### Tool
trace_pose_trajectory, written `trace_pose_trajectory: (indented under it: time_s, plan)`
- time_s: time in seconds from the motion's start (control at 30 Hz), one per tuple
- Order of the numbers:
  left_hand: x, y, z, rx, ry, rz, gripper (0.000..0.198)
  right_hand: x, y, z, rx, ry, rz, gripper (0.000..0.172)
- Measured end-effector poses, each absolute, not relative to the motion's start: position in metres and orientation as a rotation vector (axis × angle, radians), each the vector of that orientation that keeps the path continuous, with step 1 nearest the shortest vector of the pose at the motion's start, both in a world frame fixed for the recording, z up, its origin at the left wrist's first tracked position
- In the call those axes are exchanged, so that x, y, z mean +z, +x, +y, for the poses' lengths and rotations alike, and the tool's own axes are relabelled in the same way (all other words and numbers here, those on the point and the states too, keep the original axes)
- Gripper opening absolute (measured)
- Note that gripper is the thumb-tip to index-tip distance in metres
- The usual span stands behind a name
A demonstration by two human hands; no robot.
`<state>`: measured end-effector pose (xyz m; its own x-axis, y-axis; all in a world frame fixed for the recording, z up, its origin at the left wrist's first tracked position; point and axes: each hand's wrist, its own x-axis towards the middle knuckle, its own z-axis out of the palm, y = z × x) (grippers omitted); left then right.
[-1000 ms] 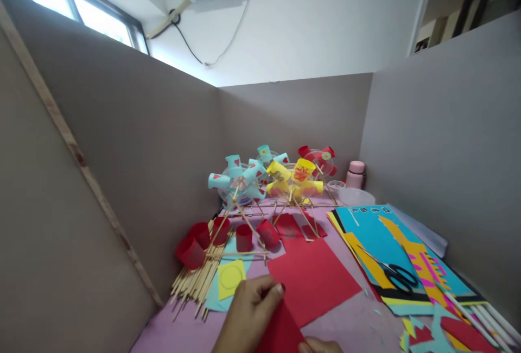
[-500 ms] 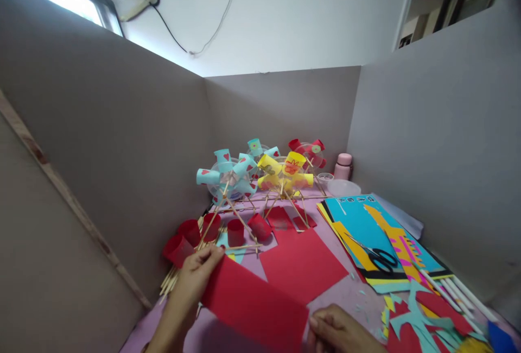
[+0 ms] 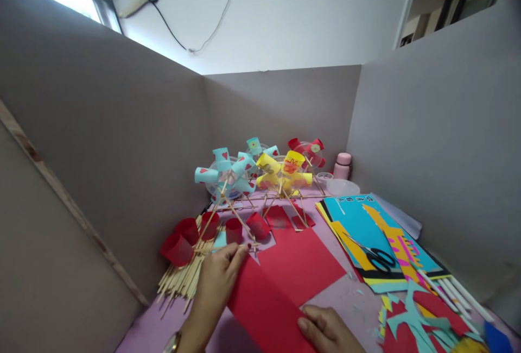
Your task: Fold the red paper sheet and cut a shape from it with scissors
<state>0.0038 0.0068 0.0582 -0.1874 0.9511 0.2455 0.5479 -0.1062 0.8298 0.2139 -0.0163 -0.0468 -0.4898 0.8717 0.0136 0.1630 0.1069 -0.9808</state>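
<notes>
Both my hands hold a red paper strip [image 3: 264, 312] low over the pink table. My left hand [image 3: 217, 282] pinches its far end near the wooden sticks. Closer to me, my right hand [image 3: 325, 331] grips the strip's near end at the bottom of the view. Just beyond the strip a larger red paper sheet [image 3: 303, 263] lies flat on the table.
Wooden sticks [image 3: 183, 282] and small red paper cups [image 3: 177, 249] lie at the left. Blue, yellow and red paper wheels [image 3: 264, 171] stand at the back. Coloured paper sheets [image 3: 366, 228] with black scissors [image 3: 376, 258] lie right; paper scraps [image 3: 423, 323] are nearer. Grey partition walls enclose the table.
The view has dropped a little. My hands lifted the red strip and spread it between them, then swung it so its far end lies further right, over the flat red sheet.
</notes>
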Motion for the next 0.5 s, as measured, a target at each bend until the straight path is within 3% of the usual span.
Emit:
trace_pose_trajectory:
  time_s: [0.2, 0.3, 0.5]
  plan:
    - [0.057, -0.021, 0.019, 1.405, 1.553, 1.868, 0.029, -0.048, 0.210, -0.019, 1.641, -1.032, -1.212, 0.049]
    - [0.051, -0.019, 0.012, 1.489, 1.408, 1.791, 0.034, -0.039, 0.208, -0.019, 1.773, -0.914, -0.865, 0.042]
    - [0.007, 0.046, -0.023, 1.077, 1.326, 1.249, 0.049, -0.042, 0.204, -0.013, 1.698, -0.859, -0.564, 0.034]
